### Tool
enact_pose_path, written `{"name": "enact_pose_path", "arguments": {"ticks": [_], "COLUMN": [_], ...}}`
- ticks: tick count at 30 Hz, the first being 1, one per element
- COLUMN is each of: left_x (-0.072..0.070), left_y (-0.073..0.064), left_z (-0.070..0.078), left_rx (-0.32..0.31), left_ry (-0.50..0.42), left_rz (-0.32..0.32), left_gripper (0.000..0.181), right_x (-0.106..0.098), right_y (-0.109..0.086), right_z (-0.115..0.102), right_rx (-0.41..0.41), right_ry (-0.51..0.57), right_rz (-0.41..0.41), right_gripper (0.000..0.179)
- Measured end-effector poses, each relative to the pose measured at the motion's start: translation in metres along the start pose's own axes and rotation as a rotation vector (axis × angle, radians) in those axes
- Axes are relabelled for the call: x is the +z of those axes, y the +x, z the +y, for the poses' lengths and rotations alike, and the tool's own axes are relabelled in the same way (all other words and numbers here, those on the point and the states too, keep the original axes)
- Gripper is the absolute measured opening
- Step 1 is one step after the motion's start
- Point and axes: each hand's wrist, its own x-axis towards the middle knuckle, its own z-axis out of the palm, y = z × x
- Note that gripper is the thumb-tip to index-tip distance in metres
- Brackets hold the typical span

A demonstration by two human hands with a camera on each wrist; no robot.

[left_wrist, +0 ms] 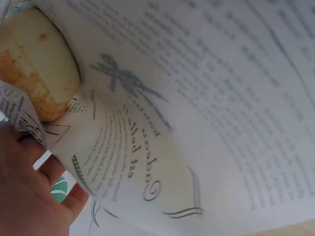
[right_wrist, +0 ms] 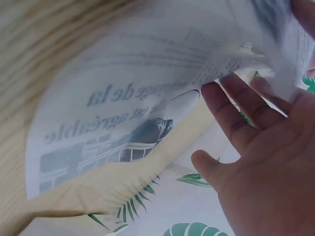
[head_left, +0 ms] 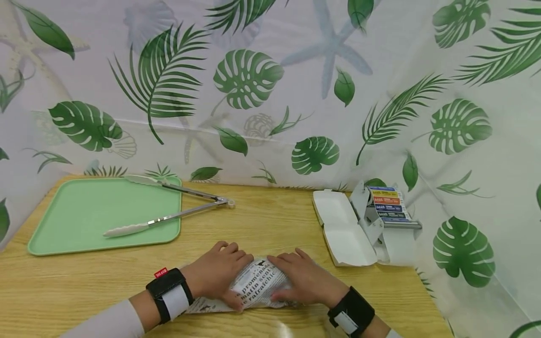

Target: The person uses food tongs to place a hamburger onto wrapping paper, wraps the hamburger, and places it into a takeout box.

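A sheet of newsprint-patterned wrapping paper (head_left: 257, 284) lies folded near the front of the wooden table. Inside it, the left wrist view shows a pale bread roll (left_wrist: 42, 64) with browned patches. My left hand (head_left: 220, 274) grips the paper bundle from the left, thumb on the near side and fingers over the far side. From the right, my right hand (head_left: 310, 279) holds its other end, thumb in front and fingers behind. In the right wrist view a loose paper flap (right_wrist: 113, 118) sticks out beyond the fingers (right_wrist: 229, 110). Most of the roll is hidden by paper.
A green tray (head_left: 105, 206) stands at the back left, with opened metal tongs (head_left: 181, 213) lying across its right edge. At the back right sit an open white takeaway box (head_left: 344, 230) and a metal dispenser (head_left: 382, 216) with colored labels. A leaf-patterned cloth (head_left: 262, 117) hangs behind.
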Motion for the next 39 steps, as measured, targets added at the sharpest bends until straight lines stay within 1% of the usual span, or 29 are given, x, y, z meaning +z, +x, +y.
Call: {"name": "enact_pose_path", "arguments": {"ticks": [2,5,10,13,16,19,23,25,27,28,31,33,36,39], "left_x": [-0.001,-0.003,0.0,0.002,0.003,0.002,-0.002,-0.004,-0.005,-0.004,-0.003,-0.002,-0.001,-0.002], "left_y": [-0.002,-0.005,-0.008,-0.007,-0.006,-0.007,-0.009,-0.007,-0.003,-0.001,0.004,0.004,-0.001,-0.006], "left_z": [-0.001,-0.001,-0.001,-0.001,0.0,0.001,0.0,-0.002,-0.002,-0.002,-0.001,-0.001,0.0,0.001], "left_rx": [-0.005,-0.006,-0.012,-0.029,-0.037,-0.033,-0.028,-0.027,-0.022,-0.018,-0.004,0.005,0.015,0.014], "left_ry": [-0.017,-0.03,0.006,0.041,0.047,0.021,-0.065,-0.108,-0.124,-0.114,-0.05,0.005,0.05,0.049], "left_rz": [-0.019,-0.014,0.03,0.033,-0.018,-0.107,-0.218,-0.236,-0.222,-0.201,-0.123,-0.094,-0.094,-0.132], "left_gripper": [0.103,0.102,0.101,0.103,0.103,0.1,0.096,0.096,0.096,0.096,0.098,0.099,0.098,0.095], "right_x": [0.001,0.003,0.003,0.002,0.002,0.002,0.003,0.003,0.003,0.002,0.002,0.002,0.004,0.007], "right_y": [0.001,0.001,0.001,0.003,0.005,0.009,0.014,0.015,0.015,0.015,0.016,0.018,0.023,0.027], "right_z": [0.0,-0.001,-0.004,-0.006,-0.009,-0.012,-0.016,-0.017,-0.017,-0.017,-0.015,-0.013,-0.012,-0.013], "right_rx": [-0.012,-0.034,-0.056,-0.056,-0.054,-0.065,-0.098,-0.1,-0.085,-0.078,-0.073,-0.089,-0.117,-0.137], "right_ry": [-0.006,-0.026,-0.046,-0.057,-0.054,-0.059,-0.116,-0.156,-0.176,-0.183,-0.167,-0.142,-0.094,-0.057], "right_rz": [0.008,0.028,0.046,0.034,0.015,-0.003,0.011,0.026,0.037,0.044,0.072,0.091,0.103,0.104], "right_gripper": [0.087,0.086,0.073,0.07,0.069,0.068,0.06,0.055,0.049,0.049,0.046,0.044,0.039,0.037]}}
